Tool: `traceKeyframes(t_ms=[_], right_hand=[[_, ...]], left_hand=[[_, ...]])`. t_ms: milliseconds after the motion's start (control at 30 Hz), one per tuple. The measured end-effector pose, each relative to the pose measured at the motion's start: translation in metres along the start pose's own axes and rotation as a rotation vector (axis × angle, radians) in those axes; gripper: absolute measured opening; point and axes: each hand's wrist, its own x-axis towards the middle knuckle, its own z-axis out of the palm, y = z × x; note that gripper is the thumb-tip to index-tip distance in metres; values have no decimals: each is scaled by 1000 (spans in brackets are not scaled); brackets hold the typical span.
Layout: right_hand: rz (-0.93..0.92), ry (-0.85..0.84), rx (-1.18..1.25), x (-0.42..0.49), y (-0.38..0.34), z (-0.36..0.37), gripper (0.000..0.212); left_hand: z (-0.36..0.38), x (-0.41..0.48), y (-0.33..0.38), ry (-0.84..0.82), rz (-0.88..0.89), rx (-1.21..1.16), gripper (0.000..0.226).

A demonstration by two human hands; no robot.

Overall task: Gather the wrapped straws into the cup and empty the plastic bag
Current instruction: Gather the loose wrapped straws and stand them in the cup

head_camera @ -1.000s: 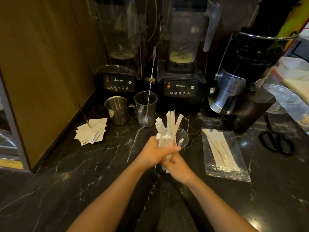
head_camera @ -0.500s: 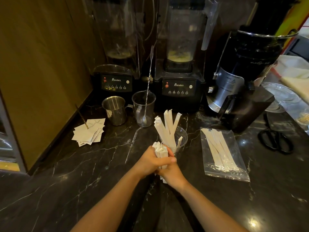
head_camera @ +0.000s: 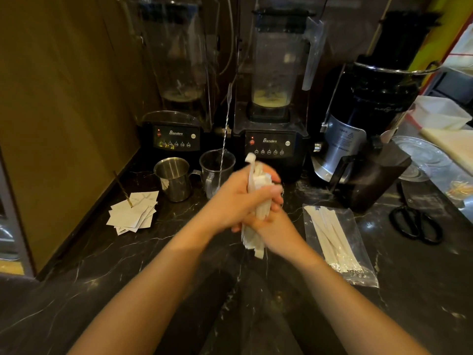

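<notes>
Both hands clasp one bundle of white paper-wrapped straws (head_camera: 256, 234) above the black marble counter, at the centre. My left hand (head_camera: 235, 201) wraps the bundle from the left, my right hand (head_camera: 273, 221) grips it from the right and below. The bundle's ends stick out above and below the hands. The clear cup is hidden behind my hands. To the right lies a clear plastic bag (head_camera: 358, 221) flat on the counter, with several wrapped straws (head_camera: 330, 234) inside it.
Behind stand two blenders (head_camera: 268, 144), a steel pitcher (head_camera: 174, 179), a clear measuring jug (head_camera: 216, 170) with a bar spoon, and a black juicer (head_camera: 358, 139). Paper slips (head_camera: 135, 213) lie at the left, black scissors (head_camera: 414, 224) at the right.
The hands have risen with the bundle, and the straws that stood in the cup are now gathered into the same grip. The cup is now covered by the hands.
</notes>
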Motion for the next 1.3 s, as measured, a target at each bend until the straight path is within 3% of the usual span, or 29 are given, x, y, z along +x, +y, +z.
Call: traceKeyframes(t_ms=[67, 200, 367, 567, 700, 1067, 1167, 1300], right_hand=[[-98, -5, -31, 13, -19, -13, 10], [-189, 56, 8, 36, -34, -40, 8], [-166, 13, 24, 52, -21, -54, 16], [21, -82, -23, 56, 25, -51, 14], [86, -45, -70, 56, 45, -53, 31], [41, 136, -267, 53, 62, -55, 7], [18, 148, -280, 51, 60, -55, 4], [-20, 143, -380, 47, 65, -53, 16]], left_hand=[[-5, 15, 17, -6, 52, -7, 17], [-12, 44, 41, 2, 139, 50, 18], [-10, 62, 26, 7, 46, 113, 16], [-10, 64, -34, 16, -128, 213, 14], [-11, 64, -64, 31, -187, 323, 28], [-11, 63, -89, 168, -137, 530, 51], [-10, 62, -86, 132, -113, 584, 45], [-8, 58, -89, 53, -30, 890, 35]])
